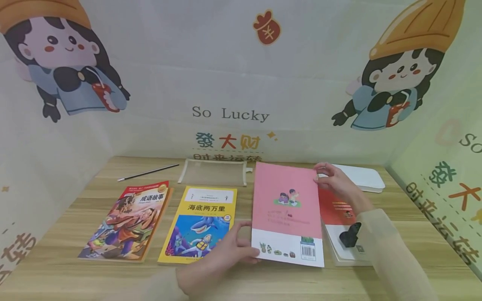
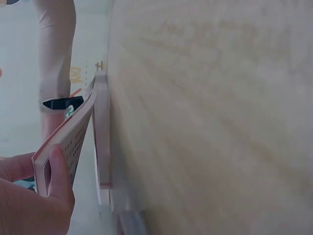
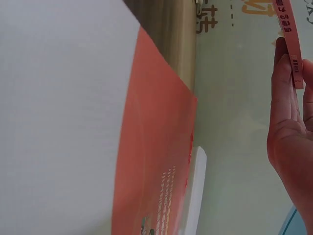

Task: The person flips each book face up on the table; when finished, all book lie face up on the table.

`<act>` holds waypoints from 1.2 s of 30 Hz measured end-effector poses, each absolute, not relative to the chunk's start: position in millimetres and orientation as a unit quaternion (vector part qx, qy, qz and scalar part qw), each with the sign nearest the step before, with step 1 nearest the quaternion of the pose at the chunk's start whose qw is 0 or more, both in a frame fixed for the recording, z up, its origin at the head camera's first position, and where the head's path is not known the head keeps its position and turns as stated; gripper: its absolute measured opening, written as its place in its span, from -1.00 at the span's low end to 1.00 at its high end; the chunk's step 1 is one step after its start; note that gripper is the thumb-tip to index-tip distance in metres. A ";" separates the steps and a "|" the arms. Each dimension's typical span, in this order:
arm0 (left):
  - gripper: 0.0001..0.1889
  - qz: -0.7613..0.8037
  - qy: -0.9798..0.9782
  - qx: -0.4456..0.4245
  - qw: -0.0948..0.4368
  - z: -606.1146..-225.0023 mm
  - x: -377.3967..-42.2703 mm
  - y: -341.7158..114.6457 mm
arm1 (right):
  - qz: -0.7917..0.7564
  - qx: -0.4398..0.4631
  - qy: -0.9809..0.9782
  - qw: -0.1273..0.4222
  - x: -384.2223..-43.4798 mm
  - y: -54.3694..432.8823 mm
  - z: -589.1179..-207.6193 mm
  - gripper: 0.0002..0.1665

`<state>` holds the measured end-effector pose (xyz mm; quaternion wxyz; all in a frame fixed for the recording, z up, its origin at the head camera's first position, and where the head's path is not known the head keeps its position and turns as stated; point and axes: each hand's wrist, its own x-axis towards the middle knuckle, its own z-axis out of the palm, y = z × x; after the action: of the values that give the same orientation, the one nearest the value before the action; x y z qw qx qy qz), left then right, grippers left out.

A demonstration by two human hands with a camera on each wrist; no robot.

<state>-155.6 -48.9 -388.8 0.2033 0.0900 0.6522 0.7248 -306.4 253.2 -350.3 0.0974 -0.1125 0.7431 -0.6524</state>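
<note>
A pink and white book (image 1: 288, 196), its barcode side up, is held between both hands above the table. My left hand (image 1: 226, 255) pinches its lower left edge, thumb on one face and fingers on the other, as the left wrist view shows on the book (image 2: 63, 142). At the upper right edge my right hand (image 1: 339, 179) grips it, fingers and thumb on opposite sides of the spine (image 3: 293, 54). Below and to the right lies a red and white book (image 1: 335, 209), partly hidden by the held one. A yellow book (image 1: 205, 225) lies just left of the left hand.
A colourful story book (image 1: 126, 221) lies at the left, with a pencil (image 1: 148, 172) behind it. A mesh pouch (image 1: 212, 173) is near the back wall. The white case (image 1: 357, 177) sits at the back right. A patterned cloth (image 1: 226, 75) encloses the table (image 1: 56, 251).
</note>
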 end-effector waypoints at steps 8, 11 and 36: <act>-0.31 0.723 0.656 0.106 0.188 -379.2 -166.8 -58.9 | -0.696 -0.119 0.703 0.086 -305.9 257.4 -341.7 -0.57; -0.31 0.722 0.653 0.115 0.196 -378.7 -170.2 -62.0 | -0.706 -0.122 0.692 0.085 -304.5 258.2 -338.8 -0.45; -0.39 0.802 0.461 0.149 0.350 -377.1 -184.4 -74.8 | -0.810 -0.363 0.452 0.092 -309.3 254.5 -325.1 -0.59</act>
<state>-184.4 -74.8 -377.1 0.3502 0.1492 0.4611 0.8015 -309.3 254.5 -325.1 0.0925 -0.3627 0.4515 -0.8100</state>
